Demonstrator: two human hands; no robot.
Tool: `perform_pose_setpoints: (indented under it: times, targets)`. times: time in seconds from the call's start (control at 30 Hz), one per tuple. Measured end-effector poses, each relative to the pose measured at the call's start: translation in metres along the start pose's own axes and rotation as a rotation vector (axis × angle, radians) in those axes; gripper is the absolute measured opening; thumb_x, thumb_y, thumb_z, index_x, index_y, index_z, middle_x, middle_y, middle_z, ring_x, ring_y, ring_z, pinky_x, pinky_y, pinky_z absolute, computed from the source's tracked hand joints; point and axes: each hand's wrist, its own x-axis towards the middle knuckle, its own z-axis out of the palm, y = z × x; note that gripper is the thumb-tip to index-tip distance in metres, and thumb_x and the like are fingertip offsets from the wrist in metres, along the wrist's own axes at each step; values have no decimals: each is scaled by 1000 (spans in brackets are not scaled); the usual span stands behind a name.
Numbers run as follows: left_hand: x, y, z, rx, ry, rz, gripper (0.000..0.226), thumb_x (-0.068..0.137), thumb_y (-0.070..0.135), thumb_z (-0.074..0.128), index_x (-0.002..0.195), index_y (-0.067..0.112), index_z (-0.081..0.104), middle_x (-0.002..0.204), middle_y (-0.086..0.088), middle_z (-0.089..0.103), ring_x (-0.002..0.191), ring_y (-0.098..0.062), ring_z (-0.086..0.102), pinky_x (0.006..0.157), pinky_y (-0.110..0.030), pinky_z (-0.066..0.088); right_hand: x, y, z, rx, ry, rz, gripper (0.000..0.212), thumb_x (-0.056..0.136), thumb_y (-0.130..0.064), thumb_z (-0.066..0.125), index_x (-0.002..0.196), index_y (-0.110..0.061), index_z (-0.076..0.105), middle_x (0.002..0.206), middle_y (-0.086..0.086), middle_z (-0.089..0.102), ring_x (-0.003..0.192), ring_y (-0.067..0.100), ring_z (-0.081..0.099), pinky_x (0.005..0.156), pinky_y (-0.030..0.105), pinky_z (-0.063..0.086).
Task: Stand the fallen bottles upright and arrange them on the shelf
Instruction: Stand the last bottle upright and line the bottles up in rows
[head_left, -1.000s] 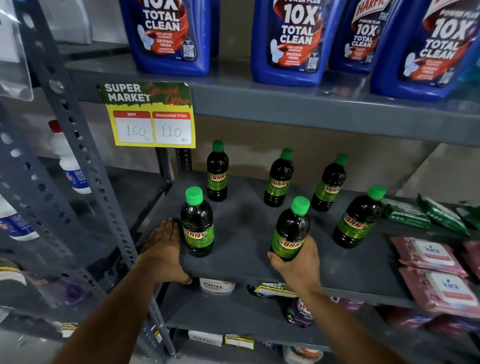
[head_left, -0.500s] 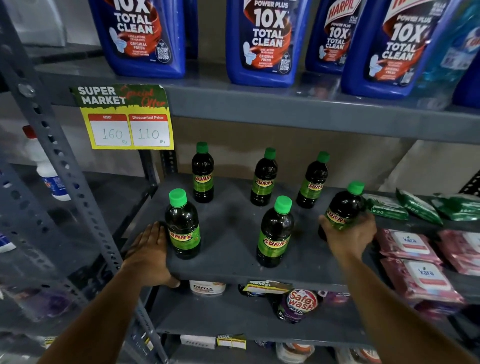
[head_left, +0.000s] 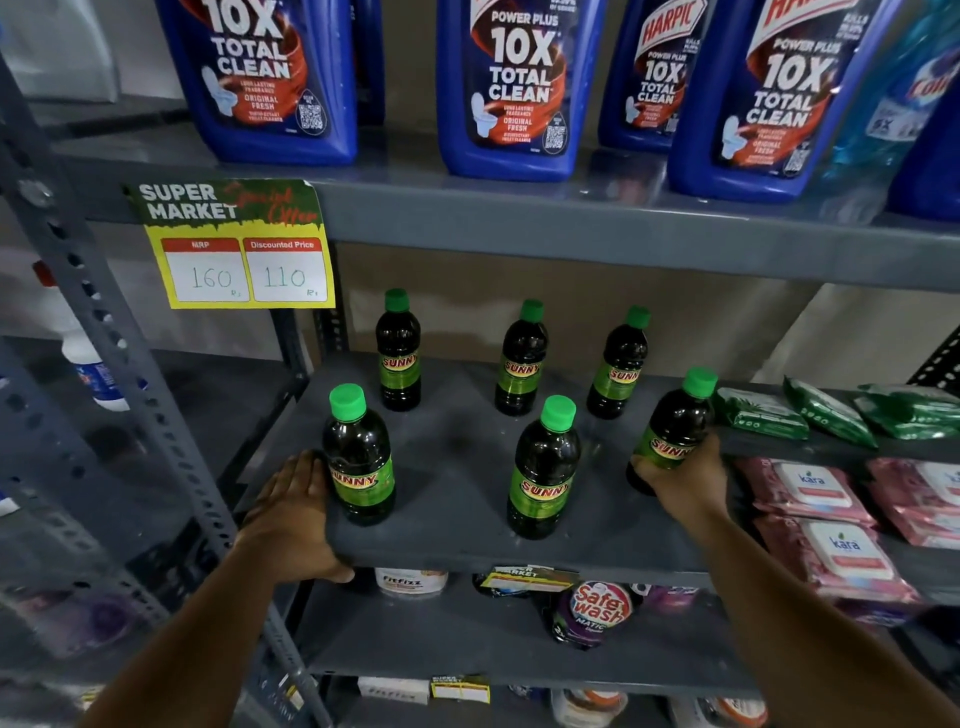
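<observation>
Resting flat on shelf (head_left: 457, 551) front edge: left hand (head_left: 291, 514), grip open, beside front-left bottle (head_left: 358, 462). Right hand (head_left: 685, 483) grip closed round tilted front-right bottle (head_left: 675, 426). Front-middle bottle (head_left: 545, 467) upright. Farther back: three back bottles (head_left: 521, 358) upright in row.

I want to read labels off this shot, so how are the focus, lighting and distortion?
Head view: the middle is sharp, so the Sunny bottles and the price tag read clearly; the left rack and the lower corners blur; light is dim and even, with soft glare on the blue cleaner jugs; wide-angle bending tilts the shelf edges.
</observation>
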Motion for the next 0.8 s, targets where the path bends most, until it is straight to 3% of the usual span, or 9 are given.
perform_pose_setpoints:
  times: [0.27, 0.47, 0.8]
  targets:
    - [-2, 0, 0, 8, 17, 29, 161, 30, 81, 69, 153, 13, -11, 164, -11, -8, 150, -27, -6, 123, -39, 2, -46, 14, -13, 7, -4, -8, 72, 55, -26, 90, 110, -24, 43, 94, -4, 62, 77, 9, 60, 67, 27, 45]
    - [-1, 0, -1, 23, 13, 34, 162, 31, 82, 70, 153, 13, -13, 163, -12, -9, 150, -27, -5, 122, -39, 2, -61, 19, -20, -24, -1, -29, 73, 55, -26, 91, 112, -18, 46, 95, 1, 64, 81, 20, 63, 71, 32, 47]
    - [0, -2, 1, 11, 0, 33, 166, 28, 85, 69, 153, 13, -12, 163, -13, -10, 150, -29, -6, 123, -44, 7, -66, 18, -20, 15, -10, -40, 69, 56, -24, 90, 107, -28, 44, 90, -11, 62, 80, 9, 62, 68, 29, 44]
